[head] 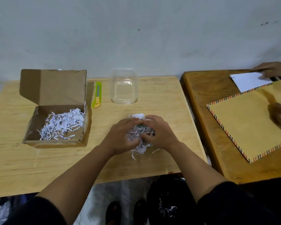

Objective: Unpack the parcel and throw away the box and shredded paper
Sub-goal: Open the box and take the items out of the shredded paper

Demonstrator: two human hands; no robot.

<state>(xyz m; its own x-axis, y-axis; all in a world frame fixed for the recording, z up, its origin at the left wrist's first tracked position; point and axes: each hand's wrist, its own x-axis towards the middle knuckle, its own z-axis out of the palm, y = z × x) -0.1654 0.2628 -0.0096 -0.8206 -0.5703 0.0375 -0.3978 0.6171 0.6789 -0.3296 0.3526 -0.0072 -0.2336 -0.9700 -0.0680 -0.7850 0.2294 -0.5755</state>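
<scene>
An open cardboard box [55,88] stands at the left of the light wooden table [161,103], lid flap up, with shredded paper [62,124] lying inside. In the table's middle, my left hand [120,137] and my right hand [159,132] are cupped together around a clump of shredded paper [140,147]. Something dark green shows between my fingers inside the clump. A few strips stick out below my hands onto the table.
A green-yellow utility knife [97,95] lies right of the box. A clear plastic container [124,86] stands at the back. On the darker table [201,98] to the right, another person's hands [279,116] handle a brown envelope [250,120] and white paper [248,81].
</scene>
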